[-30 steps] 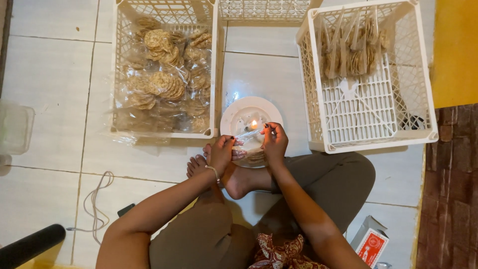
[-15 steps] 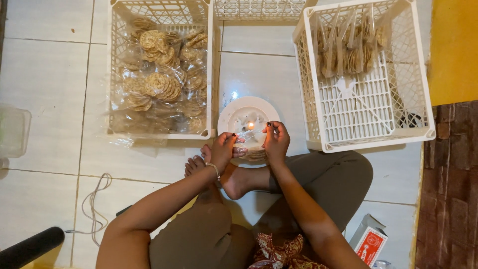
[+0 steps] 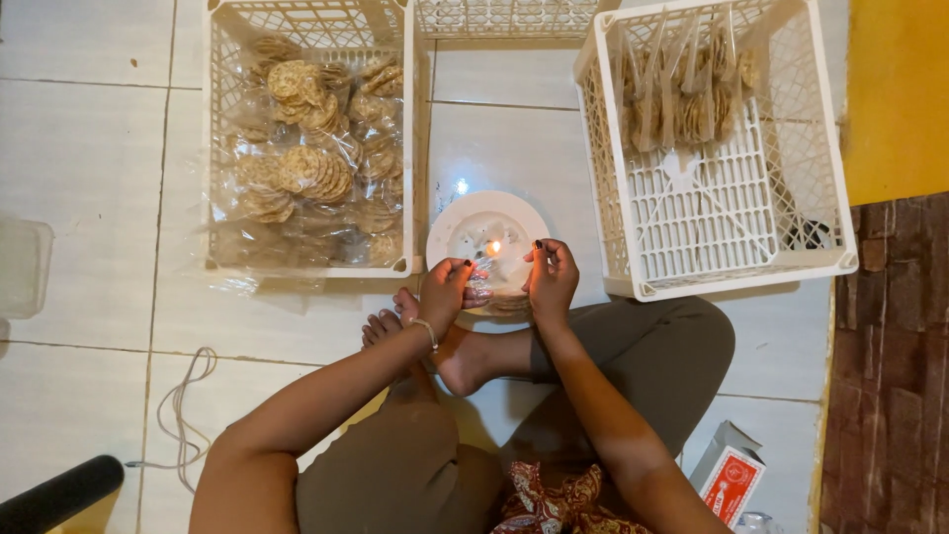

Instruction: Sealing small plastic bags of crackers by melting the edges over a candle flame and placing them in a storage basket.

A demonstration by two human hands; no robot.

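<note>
I sit cross-legged on a white tiled floor. My left hand (image 3: 445, 290) and my right hand (image 3: 551, 280) together hold a small clear plastic bag of round crackers (image 3: 486, 290) over a white plate (image 3: 458, 225). A small flame (image 3: 494, 247) burns on the plate, just by the bag's top edge. Both hands pinch the bag from either side.
A white plastic crate (image 3: 410, 148) at the left holds several bags of round crackers (image 3: 306, 168). Another white crate (image 3: 825, 148) at the right has several sealed bags standing at its far end. A red and white box (image 3: 730, 480), a cord (image 3: 183, 405) and a clear tub (image 3: 22, 265) lie nearby.
My hands have stayed over the plate with the bag. The flame shows more clearly between them now. The view has shifted slightly.
</note>
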